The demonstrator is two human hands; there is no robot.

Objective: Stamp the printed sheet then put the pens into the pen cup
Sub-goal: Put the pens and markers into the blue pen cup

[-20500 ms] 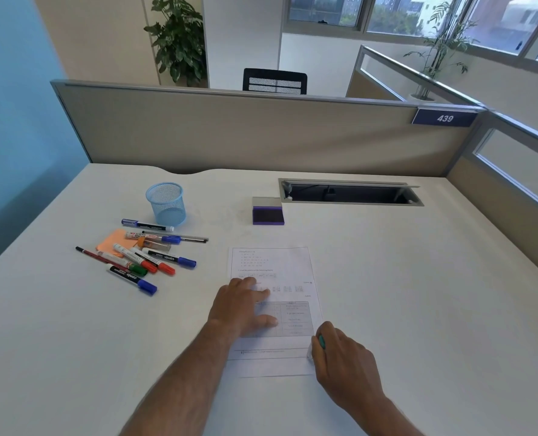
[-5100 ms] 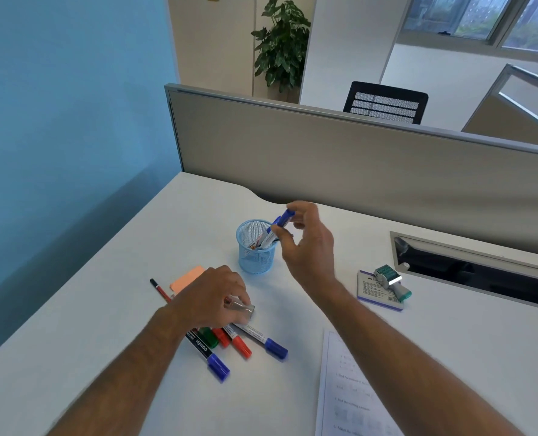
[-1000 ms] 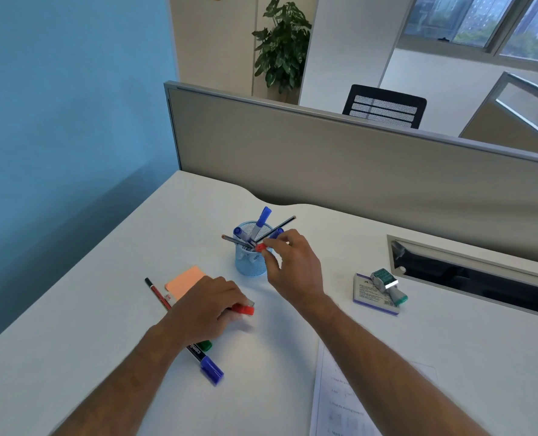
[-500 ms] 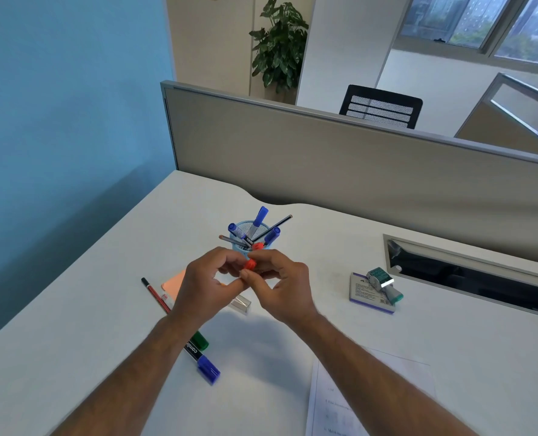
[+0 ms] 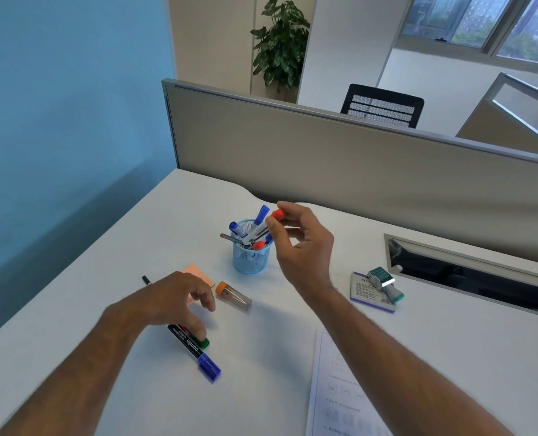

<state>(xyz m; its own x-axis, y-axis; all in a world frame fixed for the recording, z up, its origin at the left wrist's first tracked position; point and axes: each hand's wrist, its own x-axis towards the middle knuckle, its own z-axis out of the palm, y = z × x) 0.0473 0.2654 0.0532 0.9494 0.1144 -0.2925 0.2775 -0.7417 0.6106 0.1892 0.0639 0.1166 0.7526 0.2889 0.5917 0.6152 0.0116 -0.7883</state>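
1. Head view: my right hand (image 5: 302, 243) pinches a red-capped marker (image 5: 272, 220) at its cap end, its other end reaching into the blue mesh cup (image 5: 251, 261) just left of that hand.
2. My left hand (image 5: 170, 302) hovers with loosely curled fingers, its fingertips touching the green marker (image 5: 203, 342); the blue marker (image 5: 198, 355) lies beside it.
3. Printed sheet (image 5: 340, 391) lies under my right forearm.
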